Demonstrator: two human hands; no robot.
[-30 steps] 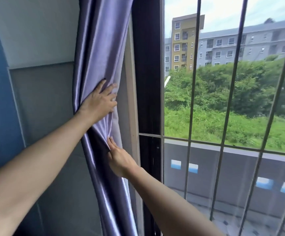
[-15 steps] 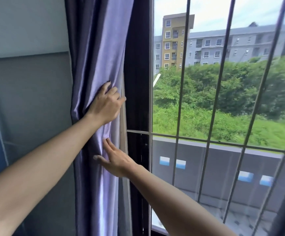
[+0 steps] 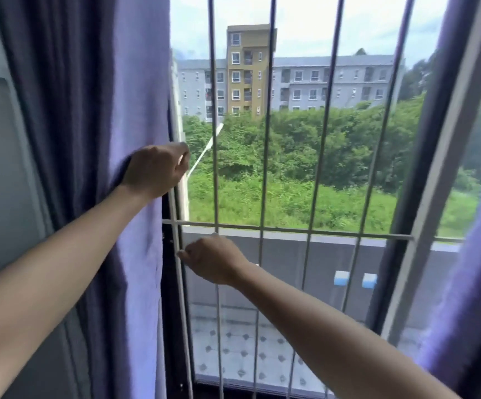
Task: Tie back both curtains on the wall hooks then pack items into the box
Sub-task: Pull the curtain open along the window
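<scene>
Gripping the inner edge of the long purple satin curtain [image 3: 135, 110] on the left of the window, my left hand [image 3: 154, 167] has its fingers curled round the cloth at about the height of the window's middle. That curtain hangs straight down, its long axis vertical from top to bottom of the view, its free edge facing right toward the white metal window bars [image 3: 265, 197]. It lies directly under and to the left of my left hand, so that hand is plainly the nearer one. My right hand [image 3: 213, 262] sits lower and further right, in front of the bars, fingers curled; it looks just clear of the curtain edge, though I cannot tell whether it pinches anything. The second purple curtain [image 3: 469, 254] hangs at the far right, well apart from both hands. I see no wall hook and no box, so gathering leftward toward the grey wall [image 3: 0, 182] seems the likely direction.
</scene>
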